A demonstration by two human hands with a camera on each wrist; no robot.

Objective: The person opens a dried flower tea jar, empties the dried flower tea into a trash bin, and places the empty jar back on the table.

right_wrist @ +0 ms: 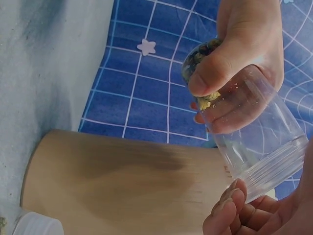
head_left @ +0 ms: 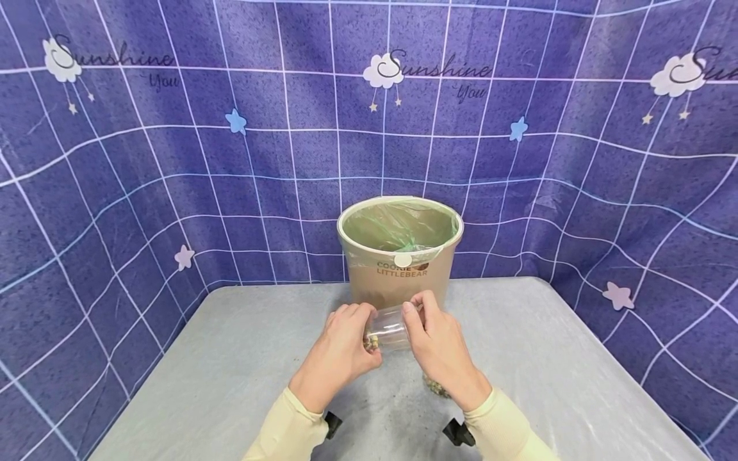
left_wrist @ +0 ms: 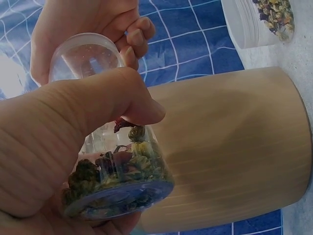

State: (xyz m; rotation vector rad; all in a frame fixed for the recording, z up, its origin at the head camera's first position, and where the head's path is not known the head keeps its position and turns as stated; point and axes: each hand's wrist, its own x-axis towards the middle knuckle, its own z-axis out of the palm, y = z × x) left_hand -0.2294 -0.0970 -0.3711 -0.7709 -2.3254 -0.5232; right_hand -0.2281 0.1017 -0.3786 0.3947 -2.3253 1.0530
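A clear plastic jar point(head_left: 391, 328) lies tilted between the two hands, in front of the bin. Dried flowers and leaves point(left_wrist: 115, 169) are gathered at its base end, green, yellow and dark red. My left hand point(head_left: 341, 339) grips that base end, thumb across the side. At the other end, my right hand point(head_left: 442, 346) holds the threaded rim point(right_wrist: 274, 164) with curled fingers. Whether a lid covers the mouth is hard to tell. A second clear jar point(left_wrist: 242, 22) with similar dried pieces stands on the table, mostly hidden by the right forearm in the head view.
A beige bin point(head_left: 398, 285) lined with a green bag point(head_left: 412, 224) stands at the back of the grey table point(head_left: 248, 365). A blue gridded curtain point(head_left: 277, 153) surrounds the table at the back and sides. Small dark specks lie on the tabletop between the forearms.
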